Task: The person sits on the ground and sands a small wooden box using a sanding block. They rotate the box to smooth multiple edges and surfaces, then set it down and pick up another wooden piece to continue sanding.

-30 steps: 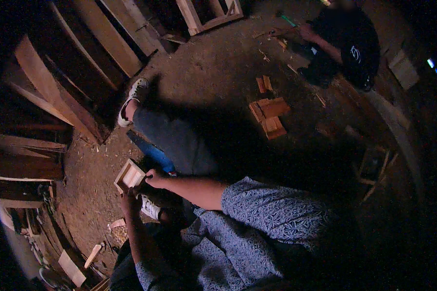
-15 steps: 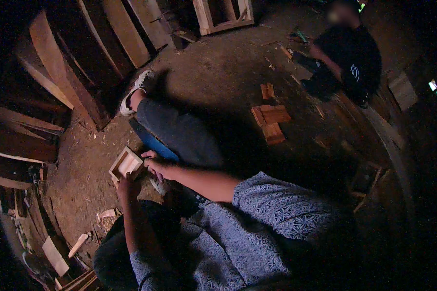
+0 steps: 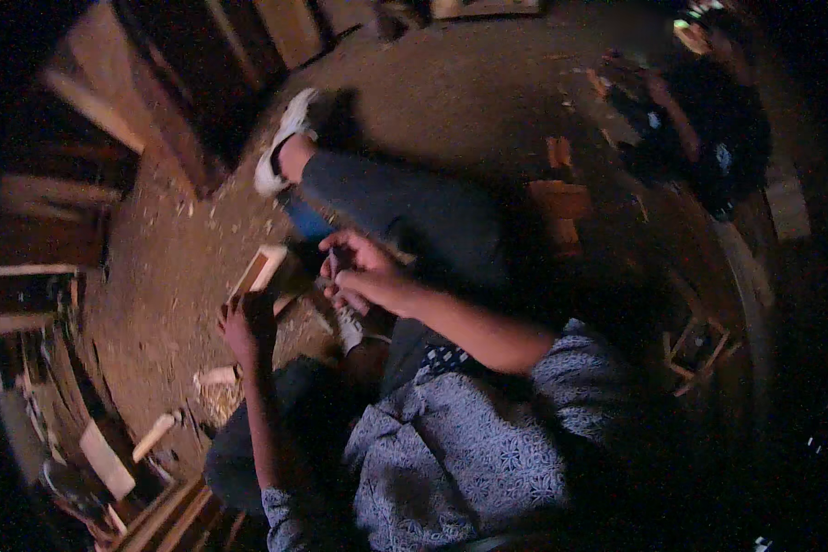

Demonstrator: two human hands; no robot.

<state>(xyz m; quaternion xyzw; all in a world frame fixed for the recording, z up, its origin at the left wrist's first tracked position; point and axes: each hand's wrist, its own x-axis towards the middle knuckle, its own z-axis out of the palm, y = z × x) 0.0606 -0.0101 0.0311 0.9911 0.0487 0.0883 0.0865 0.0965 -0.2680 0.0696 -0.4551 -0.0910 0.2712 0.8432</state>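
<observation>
A small, shallow wooden box [image 3: 265, 267] of pale wood is tipped up on its side, its inner face partly showing. My left hand [image 3: 245, 324] grips its near edge, the fingers bent over the wood. To the right, apart from the box, my right hand [image 3: 368, 276] is closed with curled fingers around something small and greyish; blur hides its kind. A blue object [image 3: 308, 221] lies just beyond that hand, beside my outstretched leg.
Wood shavings [image 3: 219, 394] lie on the dirt floor near my left knee. Boards [image 3: 189, 138] lean at the far left. Reddish wood pieces [image 3: 561, 202] lie right of my leg. Another person [image 3: 708, 129] sits at the far right. A small wooden frame [image 3: 699, 354] stands at the right.
The box has gone from lying face up to tipped on its side in my left hand. My right hand has drawn away from it. The whole view has shifted and blurred.
</observation>
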